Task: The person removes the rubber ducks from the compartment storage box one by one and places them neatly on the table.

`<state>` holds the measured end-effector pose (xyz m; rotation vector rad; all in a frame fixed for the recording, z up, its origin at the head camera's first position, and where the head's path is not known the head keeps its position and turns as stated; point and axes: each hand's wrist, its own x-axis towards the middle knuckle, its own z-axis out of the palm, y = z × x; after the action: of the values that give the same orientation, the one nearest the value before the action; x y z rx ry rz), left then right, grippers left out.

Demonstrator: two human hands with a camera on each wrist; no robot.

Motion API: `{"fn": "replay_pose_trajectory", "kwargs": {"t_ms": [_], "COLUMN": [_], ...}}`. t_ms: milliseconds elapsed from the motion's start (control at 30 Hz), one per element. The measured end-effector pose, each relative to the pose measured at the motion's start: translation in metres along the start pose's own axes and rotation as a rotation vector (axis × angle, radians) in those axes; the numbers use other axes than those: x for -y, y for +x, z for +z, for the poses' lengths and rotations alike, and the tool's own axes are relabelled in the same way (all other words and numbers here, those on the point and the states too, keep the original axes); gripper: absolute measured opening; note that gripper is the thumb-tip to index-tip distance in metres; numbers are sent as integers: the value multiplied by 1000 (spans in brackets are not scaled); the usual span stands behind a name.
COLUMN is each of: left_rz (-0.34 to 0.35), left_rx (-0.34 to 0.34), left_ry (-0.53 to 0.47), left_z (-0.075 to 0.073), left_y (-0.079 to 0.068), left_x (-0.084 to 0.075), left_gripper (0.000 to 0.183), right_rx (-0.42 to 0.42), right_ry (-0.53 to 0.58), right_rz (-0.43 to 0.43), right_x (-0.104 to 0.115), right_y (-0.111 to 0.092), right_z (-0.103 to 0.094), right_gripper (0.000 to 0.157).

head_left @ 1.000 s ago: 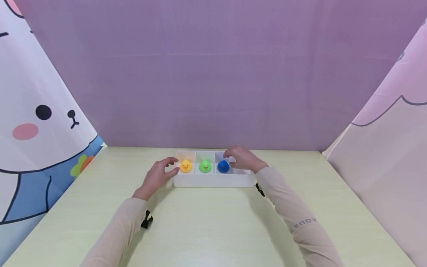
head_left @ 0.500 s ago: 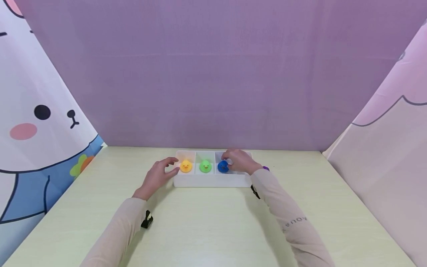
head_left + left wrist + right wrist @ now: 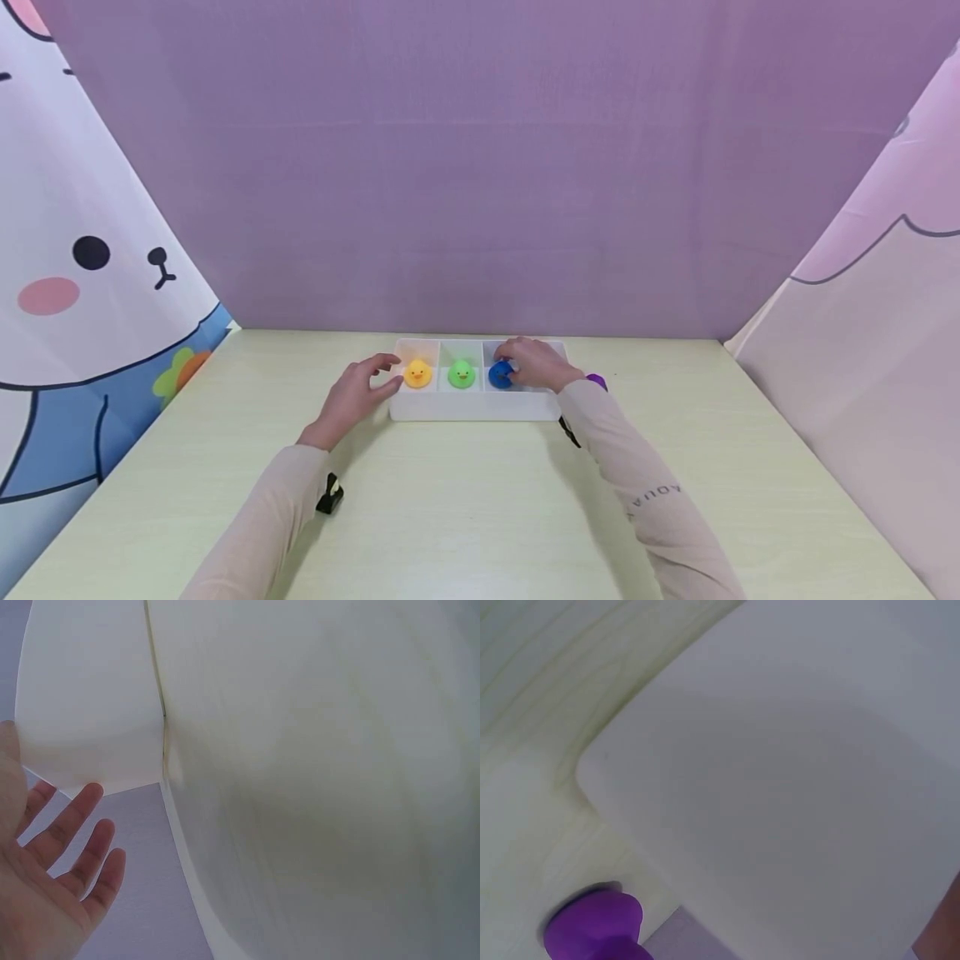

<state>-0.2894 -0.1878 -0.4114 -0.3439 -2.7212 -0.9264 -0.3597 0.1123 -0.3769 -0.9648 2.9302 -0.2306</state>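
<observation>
A white divided box (image 3: 480, 407) stands on the table with small toy ducks in its compartments. The yellow duck (image 3: 417, 374) is at the left, the green duck (image 3: 461, 374) beside it, and the blue duck (image 3: 499, 376) in the third compartment. My right hand (image 3: 538, 364) reaches in from the right, thumb and fingers curled around the blue duck and partly covering it. My left hand (image 3: 354, 395) is at the box's left end, thumb and forefinger at its rim. In the left wrist view its fingers (image 3: 71, 821) are spread and loosely bent.
A purple duck (image 3: 597, 381) sits on the table just right of the box, partly behind the right sleeve (image 3: 637, 475); the right wrist view shows it by the box's corner. A purple cloth wall (image 3: 480, 167) rises behind the table (image 3: 465, 517).
My right hand has moved slightly left and down and closed its fingers around the blue duck. The purple duck has come into view behind the right sleeve. My left hand stays put.
</observation>
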Motion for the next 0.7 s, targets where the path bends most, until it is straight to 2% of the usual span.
{"fn": "replay_pose_trajectory", "kwargs": {"t_ms": [700], "left_rz": [3], "left_rx": [2], "left_ry": [-4], "left_z": [-1], "left_y": [-1], "left_x": [-1], "left_gripper": [37], "right_rx": [30], "right_ry": [-25], "right_rz": [5], "right_x": [1], "right_y": [1], "right_z": [2], "right_gripper": [34]}}
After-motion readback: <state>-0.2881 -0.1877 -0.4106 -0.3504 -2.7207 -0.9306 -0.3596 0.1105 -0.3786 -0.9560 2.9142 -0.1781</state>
